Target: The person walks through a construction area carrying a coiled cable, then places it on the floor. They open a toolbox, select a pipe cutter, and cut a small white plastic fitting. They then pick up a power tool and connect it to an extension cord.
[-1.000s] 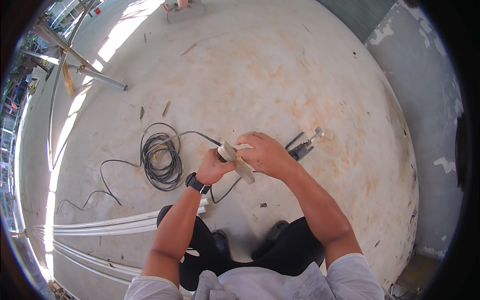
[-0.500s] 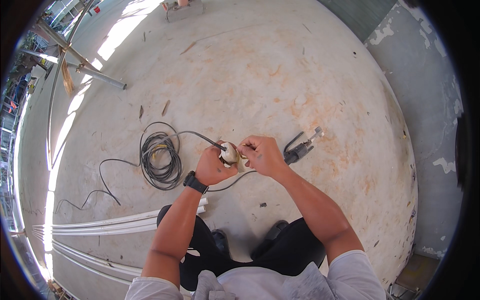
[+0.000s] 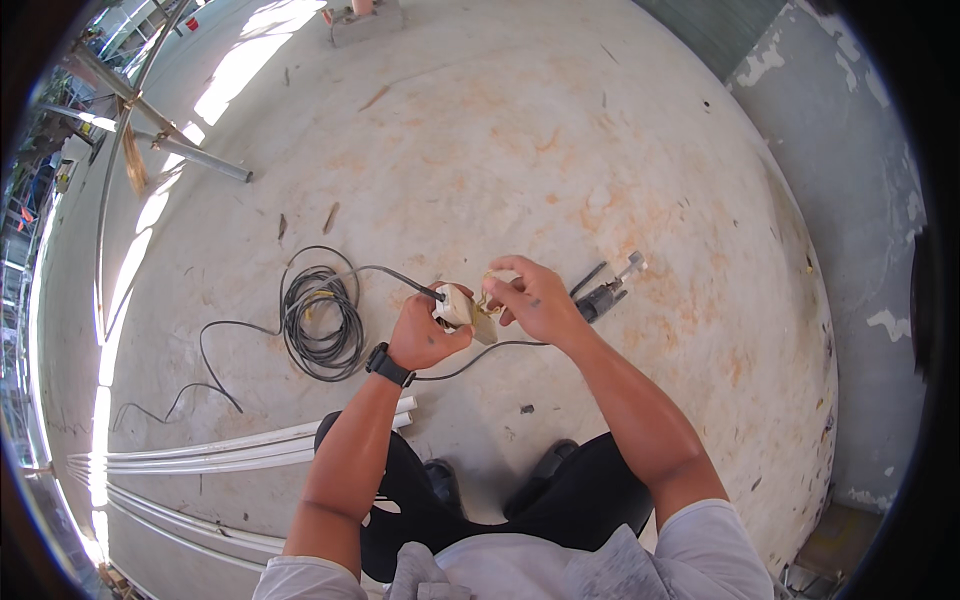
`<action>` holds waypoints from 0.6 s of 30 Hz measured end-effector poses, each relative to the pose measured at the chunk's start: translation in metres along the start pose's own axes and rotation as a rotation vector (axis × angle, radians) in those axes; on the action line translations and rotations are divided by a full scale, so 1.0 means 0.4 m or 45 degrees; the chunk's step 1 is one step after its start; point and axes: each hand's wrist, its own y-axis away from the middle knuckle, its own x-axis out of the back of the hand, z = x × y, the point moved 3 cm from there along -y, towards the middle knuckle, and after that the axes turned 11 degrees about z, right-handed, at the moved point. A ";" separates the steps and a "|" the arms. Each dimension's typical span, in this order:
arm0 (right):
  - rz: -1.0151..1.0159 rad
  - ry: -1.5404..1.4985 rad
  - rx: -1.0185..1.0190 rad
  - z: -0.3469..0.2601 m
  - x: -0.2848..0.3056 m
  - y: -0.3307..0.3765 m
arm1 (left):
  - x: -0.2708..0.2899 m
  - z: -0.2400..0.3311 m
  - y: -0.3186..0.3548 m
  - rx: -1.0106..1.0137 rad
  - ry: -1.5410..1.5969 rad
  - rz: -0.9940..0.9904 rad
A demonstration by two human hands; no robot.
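My left hand (image 3: pixel 417 332) is wrapped round a small off-white electrical box (image 3: pixel 455 302), probably a socket, whose inside I cannot make out. From the coil on the floor, a black cable (image 3: pixel 400 274) runs into its upper left side. My right hand (image 3: pixel 538 305) is beside the box, thumb and fingers pinching thin yellowish wire (image 3: pixel 484 298) that trails toward it. Below the wire, a flat pale piece (image 3: pixel 485 329) hangs by the box.
A coil of black cable (image 3: pixel 322 338) lies on the concrete floor to the left. Right of my hands rests a corded power tool (image 3: pixel 603 301). White pipes (image 3: pixel 250 446) lie at the lower left, metal scaffold tubes (image 3: pixel 205 160) stand beyond, and a grey wall (image 3: pixel 850 200) bounds the right.
My right hand has drawn slightly right, away from the box, and its fingers have spread a little. More yellowish wire shows, and the box has tilted in my left hand.
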 end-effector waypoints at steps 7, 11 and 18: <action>0.068 0.660 1.395 -0.062 0.044 0.034 | 0.028 -0.048 -0.007 0.409 0.548 -0.177; 0.020 0.556 1.469 -0.054 0.002 0.044 | 0.038 -0.075 -0.002 0.538 0.671 -0.195; 0.071 0.481 1.518 -0.042 -0.033 0.043 | 0.022 -0.107 0.018 0.683 0.975 -0.231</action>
